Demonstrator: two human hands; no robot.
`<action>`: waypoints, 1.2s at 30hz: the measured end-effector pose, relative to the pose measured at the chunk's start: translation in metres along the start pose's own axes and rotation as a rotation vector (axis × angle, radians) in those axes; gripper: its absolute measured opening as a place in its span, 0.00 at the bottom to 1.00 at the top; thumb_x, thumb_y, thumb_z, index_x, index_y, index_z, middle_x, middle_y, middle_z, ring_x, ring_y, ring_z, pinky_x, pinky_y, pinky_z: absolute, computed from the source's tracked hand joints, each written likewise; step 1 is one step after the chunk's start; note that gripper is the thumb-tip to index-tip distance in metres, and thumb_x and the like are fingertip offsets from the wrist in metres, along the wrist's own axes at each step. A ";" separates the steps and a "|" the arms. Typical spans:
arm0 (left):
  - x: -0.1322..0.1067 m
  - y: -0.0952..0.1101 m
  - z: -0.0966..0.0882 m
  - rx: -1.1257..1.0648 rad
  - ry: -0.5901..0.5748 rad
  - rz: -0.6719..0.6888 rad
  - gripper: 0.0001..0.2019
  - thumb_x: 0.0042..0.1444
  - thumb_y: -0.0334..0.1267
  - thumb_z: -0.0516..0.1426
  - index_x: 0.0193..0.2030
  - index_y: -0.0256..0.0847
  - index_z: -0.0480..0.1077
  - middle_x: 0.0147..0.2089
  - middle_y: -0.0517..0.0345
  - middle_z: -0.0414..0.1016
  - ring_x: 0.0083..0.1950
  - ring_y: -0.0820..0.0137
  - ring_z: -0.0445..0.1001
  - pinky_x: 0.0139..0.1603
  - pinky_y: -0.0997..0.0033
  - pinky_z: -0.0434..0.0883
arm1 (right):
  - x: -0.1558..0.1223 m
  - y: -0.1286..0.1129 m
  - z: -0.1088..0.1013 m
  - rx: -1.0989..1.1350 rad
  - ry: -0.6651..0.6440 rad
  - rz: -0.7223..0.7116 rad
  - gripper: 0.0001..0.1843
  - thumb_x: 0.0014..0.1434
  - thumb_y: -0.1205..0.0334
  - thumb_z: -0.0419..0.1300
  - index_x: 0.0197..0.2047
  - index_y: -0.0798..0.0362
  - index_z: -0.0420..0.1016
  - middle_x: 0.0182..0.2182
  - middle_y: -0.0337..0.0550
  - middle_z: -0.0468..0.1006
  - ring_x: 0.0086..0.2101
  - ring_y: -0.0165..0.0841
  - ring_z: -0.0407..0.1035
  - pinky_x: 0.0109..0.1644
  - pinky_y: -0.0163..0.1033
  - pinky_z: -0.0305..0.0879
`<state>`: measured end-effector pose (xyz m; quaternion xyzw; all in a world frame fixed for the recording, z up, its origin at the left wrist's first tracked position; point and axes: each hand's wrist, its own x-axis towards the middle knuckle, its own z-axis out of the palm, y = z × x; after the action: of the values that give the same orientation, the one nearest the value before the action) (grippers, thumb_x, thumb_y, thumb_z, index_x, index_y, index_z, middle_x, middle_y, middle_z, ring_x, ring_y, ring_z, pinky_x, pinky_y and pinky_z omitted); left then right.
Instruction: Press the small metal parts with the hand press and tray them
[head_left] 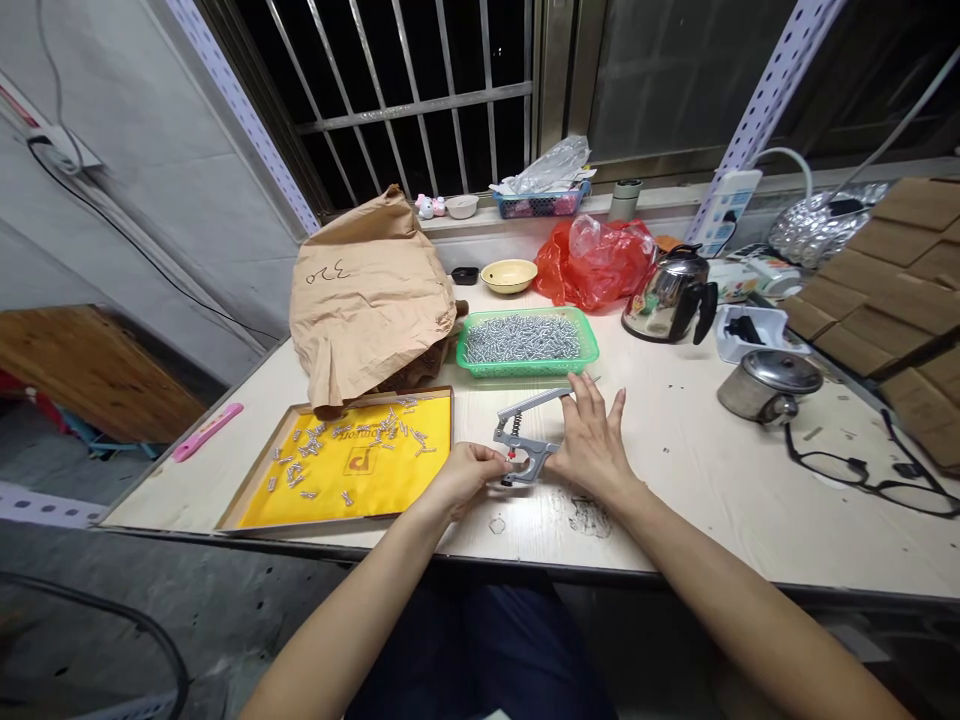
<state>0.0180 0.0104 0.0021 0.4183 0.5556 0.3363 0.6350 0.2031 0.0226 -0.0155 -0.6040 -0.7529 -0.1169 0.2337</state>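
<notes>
The metal hand press (527, 437) sits on the tabletop (675, 500), 6 o'clock from the green basket (525, 372). It looks hard and heavy; best gripped by its long handle. Left hand (469, 475) pinches its nose; right hand (592, 440) lies flat on it, fingers spread.

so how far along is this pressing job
Likely early. Done: a thin scatter of small metal pieces on the yellow tray. In hand: the left hand pinches at the head of the hand press, and the right hand lies flat on its lever. Left: the green basket is heaped with parts.
</notes>
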 end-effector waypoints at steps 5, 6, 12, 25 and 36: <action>0.000 -0.001 0.001 0.046 -0.009 0.007 0.09 0.31 0.35 0.65 0.18 0.33 0.71 0.17 0.59 0.68 0.18 0.79 0.60 0.22 0.76 0.55 | -0.001 -0.001 0.000 0.001 0.001 -0.007 0.37 0.49 0.40 0.49 0.51 0.63 0.61 0.61 0.61 0.50 0.61 0.50 0.39 0.59 0.64 0.22; 0.000 -0.001 0.001 0.038 -0.009 0.007 0.08 0.31 0.35 0.65 0.17 0.34 0.71 0.17 0.59 0.68 0.19 0.79 0.60 0.22 0.76 0.55 | -0.001 -0.001 0.000 0.005 0.005 -0.005 0.37 0.49 0.40 0.49 0.51 0.63 0.61 0.60 0.61 0.51 0.60 0.50 0.40 0.60 0.64 0.22; -0.003 0.001 0.001 -0.006 -0.025 -0.016 0.11 0.30 0.36 0.67 0.18 0.33 0.71 0.17 0.59 0.68 0.18 0.80 0.59 0.21 0.76 0.55 | 0.001 0.000 -0.004 0.018 0.044 -0.027 0.28 0.47 0.42 0.53 0.41 0.58 0.67 0.50 0.57 0.65 0.53 0.47 0.55 0.59 0.60 0.37; -0.009 0.009 -0.006 -0.124 -0.063 -0.133 0.15 0.34 0.43 0.66 0.23 0.32 0.73 0.19 0.57 0.68 0.19 0.80 0.58 0.20 0.77 0.52 | -0.004 0.000 -0.001 -0.064 -0.145 -0.008 0.20 0.53 0.44 0.51 0.30 0.54 0.66 0.23 0.44 0.72 0.26 0.34 0.65 0.27 0.36 0.47; 0.001 0.002 0.009 -0.136 0.158 0.042 0.04 0.32 0.31 0.61 0.16 0.35 0.69 0.19 0.59 0.67 0.21 0.79 0.59 0.22 0.78 0.54 | 0.004 0.002 0.004 0.018 0.003 0.096 0.38 0.48 0.34 0.46 0.46 0.60 0.68 0.51 0.59 0.63 0.53 0.48 0.54 0.58 0.64 0.34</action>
<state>0.0273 0.0108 0.0042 0.3579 0.5709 0.4184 0.6090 0.2034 0.0286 -0.0175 -0.6372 -0.7236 -0.0995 0.2457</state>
